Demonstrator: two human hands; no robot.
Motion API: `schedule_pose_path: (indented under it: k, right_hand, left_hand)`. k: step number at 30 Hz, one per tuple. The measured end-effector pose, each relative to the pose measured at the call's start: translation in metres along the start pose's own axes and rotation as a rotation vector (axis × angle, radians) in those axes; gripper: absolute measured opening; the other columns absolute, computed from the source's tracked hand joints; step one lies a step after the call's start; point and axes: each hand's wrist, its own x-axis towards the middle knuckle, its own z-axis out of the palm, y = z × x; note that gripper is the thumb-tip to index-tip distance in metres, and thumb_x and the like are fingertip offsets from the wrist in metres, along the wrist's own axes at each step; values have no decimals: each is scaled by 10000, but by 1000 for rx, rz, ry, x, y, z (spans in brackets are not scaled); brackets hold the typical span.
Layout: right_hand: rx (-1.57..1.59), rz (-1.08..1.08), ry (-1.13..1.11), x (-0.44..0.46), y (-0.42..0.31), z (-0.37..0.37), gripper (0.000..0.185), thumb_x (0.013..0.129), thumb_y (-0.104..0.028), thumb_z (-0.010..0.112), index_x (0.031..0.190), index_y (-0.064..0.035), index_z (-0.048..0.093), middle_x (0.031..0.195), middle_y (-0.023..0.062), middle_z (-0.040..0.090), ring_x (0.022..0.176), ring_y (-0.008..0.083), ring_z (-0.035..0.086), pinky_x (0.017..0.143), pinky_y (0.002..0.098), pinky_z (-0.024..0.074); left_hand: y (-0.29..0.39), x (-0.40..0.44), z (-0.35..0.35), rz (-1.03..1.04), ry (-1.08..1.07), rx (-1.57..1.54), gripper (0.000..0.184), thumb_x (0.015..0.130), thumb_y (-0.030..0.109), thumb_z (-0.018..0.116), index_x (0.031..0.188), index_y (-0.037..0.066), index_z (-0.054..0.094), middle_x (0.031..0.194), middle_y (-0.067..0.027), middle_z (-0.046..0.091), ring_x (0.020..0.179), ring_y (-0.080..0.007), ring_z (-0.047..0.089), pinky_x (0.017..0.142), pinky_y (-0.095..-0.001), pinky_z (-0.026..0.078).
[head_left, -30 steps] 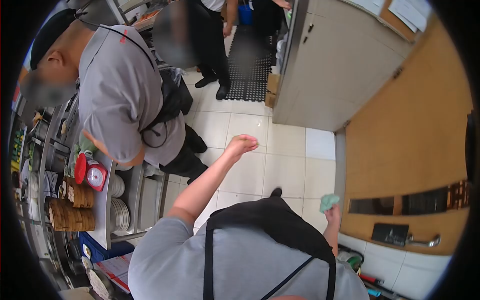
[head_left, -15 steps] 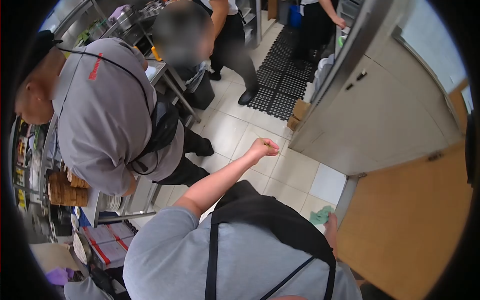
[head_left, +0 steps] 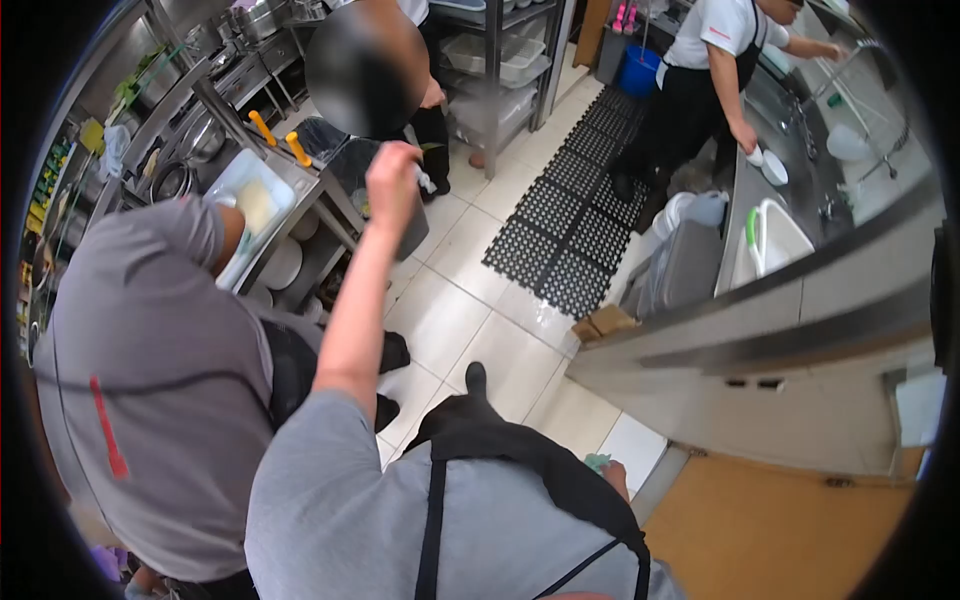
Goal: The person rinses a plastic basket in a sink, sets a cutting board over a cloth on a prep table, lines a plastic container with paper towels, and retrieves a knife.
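Note:
My left hand [head_left: 393, 182] is raised on an outstretched arm, its fingers curled closed, beside a black-lined waste bin [head_left: 350, 165]. At its fingertips shows a thin green strip [head_left: 431, 149], perhaps a bit of leaf; its contact with the fingers is blurred. My right hand [head_left: 617, 478] is low on the right by my black apron [head_left: 540, 460], closed on a green cloth [head_left: 598, 462], which my body partly covers.
A co-worker in grey [head_left: 150, 370] stands close on my left at a metal counter with a white tray [head_left: 258, 200]. Another person stands beyond the bin. A third person [head_left: 700, 90] works at a sink [head_left: 790, 120]. A black rubber mat [head_left: 570, 200] lies ahead; a partition [head_left: 690, 365] is on the right.
My left hand has moved up and left, towards the bin, with the arm straighter. The view has shifted, bringing the sink into sight. My right hand still holds the cloth.

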Motion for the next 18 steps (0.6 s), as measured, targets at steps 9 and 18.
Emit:
schedule_pose_path:
  k: [9, 18]
  right_hand:
    - [229, -372, 0, 75, -252, -104, 312, 735, -234, 581, 934, 3, 545, 848, 211, 575, 803, 308, 566, 712, 354, 433]
    - [1170, -514, -1029, 120, -494, -240, 443, 888, -367, 339, 1213, -67, 372, 1225, 96, 419, 1097, 249, 428, 903, 404, 373]
  left_hand:
    - [-266, -15, 32, -594, -433, 181, 751, 644, 300, 678, 1261, 124, 287, 1299, -160, 267, 1164, -269, 344, 953, -409, 277]
    - [83, -229, -39, -989, -1184, 224, 543, 736, 402, 567, 1233, 260, 399, 1389, -45, 164, 1253, -370, 151, 921, -650, 133]
